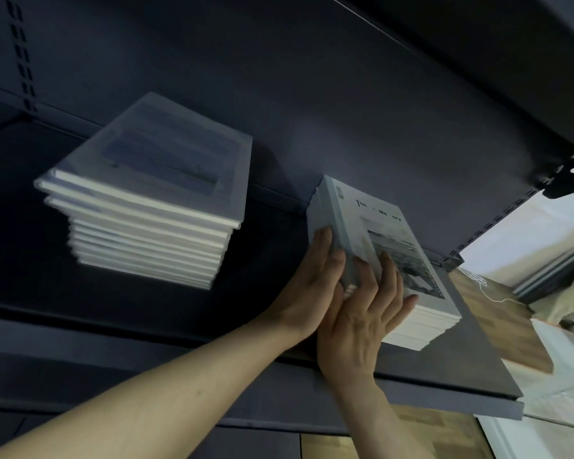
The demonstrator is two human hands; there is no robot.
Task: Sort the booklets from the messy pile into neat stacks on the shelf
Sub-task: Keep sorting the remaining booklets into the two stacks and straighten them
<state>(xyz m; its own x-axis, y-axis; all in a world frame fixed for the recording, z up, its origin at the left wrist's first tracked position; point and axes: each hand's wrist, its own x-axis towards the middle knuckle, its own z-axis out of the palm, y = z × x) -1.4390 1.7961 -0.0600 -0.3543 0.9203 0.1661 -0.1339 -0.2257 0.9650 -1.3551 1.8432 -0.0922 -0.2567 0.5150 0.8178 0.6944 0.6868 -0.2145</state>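
A stack of grey-covered booklets (391, 246) with a photo and dark lettering on the top cover lies on the right part of the dark shelf (451, 369). My left hand (309, 293) presses flat against the stack's left side, fingers straight. My right hand (365, 313) lies on the stack's near corner, fingers spread over the top cover and front edge. A taller stack of white booklets (153, 200), slightly uneven, stands to the left on the same shelf.
Another dark shelf board (478, 44) hangs overhead. The slotted upright (497, 220) of the shelf frame runs at the right. Beyond the shelf's right end are a wooden floor (497, 313) and pale papers or bags (564, 366).
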